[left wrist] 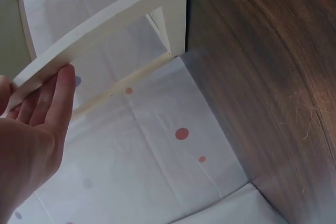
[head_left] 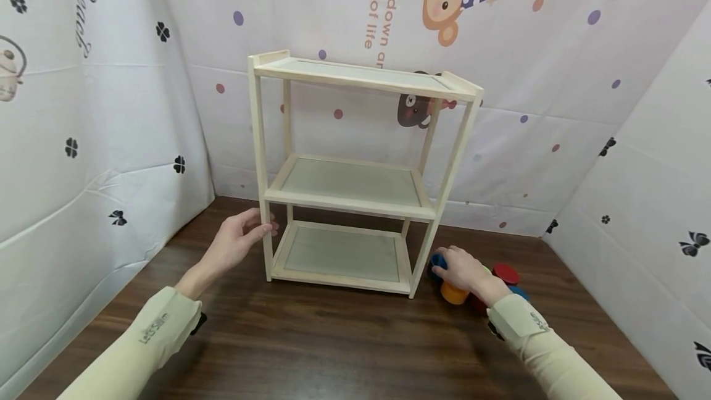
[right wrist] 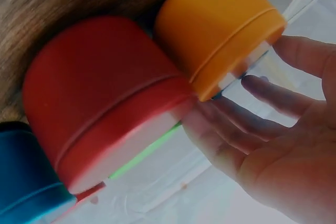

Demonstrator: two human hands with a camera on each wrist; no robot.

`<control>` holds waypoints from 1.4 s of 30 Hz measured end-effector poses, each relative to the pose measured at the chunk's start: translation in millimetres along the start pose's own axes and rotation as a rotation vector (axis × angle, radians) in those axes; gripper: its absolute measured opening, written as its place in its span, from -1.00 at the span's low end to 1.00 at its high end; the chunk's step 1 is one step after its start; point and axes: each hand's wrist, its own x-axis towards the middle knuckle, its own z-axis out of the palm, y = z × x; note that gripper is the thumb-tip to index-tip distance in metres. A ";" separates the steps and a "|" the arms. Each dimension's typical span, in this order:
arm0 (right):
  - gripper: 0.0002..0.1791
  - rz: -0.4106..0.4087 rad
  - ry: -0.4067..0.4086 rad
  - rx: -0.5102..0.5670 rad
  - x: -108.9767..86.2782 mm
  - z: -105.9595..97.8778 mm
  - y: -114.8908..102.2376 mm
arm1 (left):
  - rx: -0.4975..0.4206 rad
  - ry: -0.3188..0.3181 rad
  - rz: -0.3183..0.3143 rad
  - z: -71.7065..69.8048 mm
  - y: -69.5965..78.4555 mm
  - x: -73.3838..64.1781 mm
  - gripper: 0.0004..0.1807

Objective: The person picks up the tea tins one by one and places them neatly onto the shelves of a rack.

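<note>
My left hand holds the front left post of a pale wooden shelf rack, thumb and fingers on opposite sides of the post. In the left wrist view, the hand is at the wooden post. My right hand is around a small blue round container just right of the rack. An orange container stands against that hand. The right wrist view shows the hand beside the orange container and a red one; the held container is mostly hidden there.
Beneath the right forearm are another red-topped container, a blue one and a bit of green. The rack has three levels and stands on a dark wooden table. Printed white curtains enclose the back and sides.
</note>
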 end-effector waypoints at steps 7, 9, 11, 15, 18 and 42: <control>-0.54 0.006 0.002 0.030 1.9 3.0 3.6 | -0.088 -0.058 -0.036 -5.4 -6.4 1.9 -0.70; -0.55 0.005 0.007 0.043 2.1 3.9 4.4 | -0.136 -0.073 -0.053 -6.5 -8.9 2.2 -0.68; -0.55 0.004 0.012 0.048 2.5 4.4 5.1 | -0.184 -0.084 -0.065 -7.3 -11.3 2.8 -0.66; -0.56 0.010 0.017 0.052 2.6 5.0 5.4 | -0.271 -0.107 -0.082 -8.9 -14.3 4.5 -0.62; -0.56 0.009 0.023 0.049 2.3 5.4 5.2 | -0.327 -0.127 -0.119 -11.4 -15.9 6.7 -0.59; -0.53 -0.009 0.035 0.061 0.6 8.3 6.1 | -0.450 -0.218 -0.252 -22.5 -26.6 9.8 -0.54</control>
